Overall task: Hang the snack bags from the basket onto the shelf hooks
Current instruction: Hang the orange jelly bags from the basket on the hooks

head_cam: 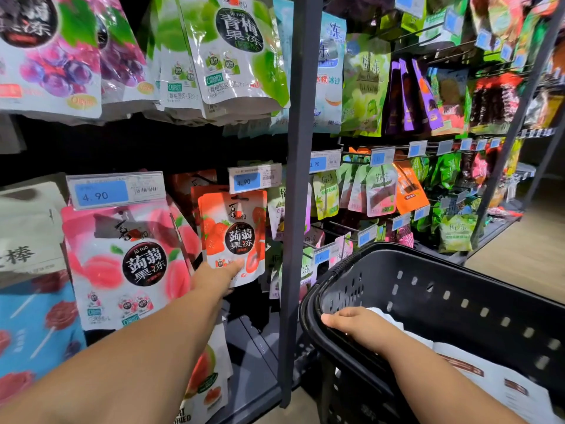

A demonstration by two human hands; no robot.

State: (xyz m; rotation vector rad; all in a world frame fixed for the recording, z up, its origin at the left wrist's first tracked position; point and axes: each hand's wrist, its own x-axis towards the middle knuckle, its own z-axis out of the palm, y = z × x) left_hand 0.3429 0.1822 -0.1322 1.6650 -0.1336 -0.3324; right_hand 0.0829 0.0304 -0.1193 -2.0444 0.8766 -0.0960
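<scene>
L arm stretched fwd, nearly straight, toward the lower row of the shelf, left of the dark upright post [298, 179]. Left hand [218, 278] pinches the bottom edge of a red strawberry jelly bag [232, 234]: thumb flat on the front, other fingers behind the bag & hidden. Bag hangs upright, its top edge just under the 4.90 price tag [253, 179], w/ more red bags behind it. Can't tell if its hang hole is on the hook. Pink peach jelly bag [128, 264] is just beside it on the left, and the forearm crosses that bag's lower right corner.

R arm bent, wrist over the near left rim of the black basket [382, 249]. Right hand [357, 327] grips that rim palm down, thumb lying along the top, fingers folded over the inner side, tips out of sight. White snack bags [489, 377] lie inside the basket, against the near wall, partly under the R forearm.

Green plum jelly bags [235, 50] hang on the row above.
</scene>
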